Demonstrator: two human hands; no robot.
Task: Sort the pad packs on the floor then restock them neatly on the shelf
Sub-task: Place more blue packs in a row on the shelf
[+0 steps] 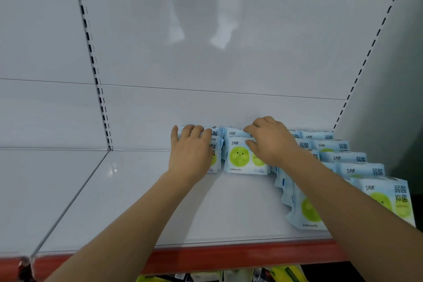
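Note:
Light-blue pad packs with green round faces stand in rows on the white shelf (137, 201). My left hand (191, 151) lies over the leftmost stack of packs (216, 144) at the back wall, fingers curled over its top edge. My right hand (270, 142) rests on the neighbouring stack (240, 158), fingertips over the top of the packs. A longer row of packs (357, 169) runs from the back wall toward the front edge on the right, the nearest pack (389, 201) partly hidden by my right forearm.
The shelf's red front strip (229, 256) runs along the bottom. A slotted upright (96, 75) divides this bay from the one to the left. Yellow-green packages (286, 275) show on the shelf below. A side wall (389, 75) closes the right.

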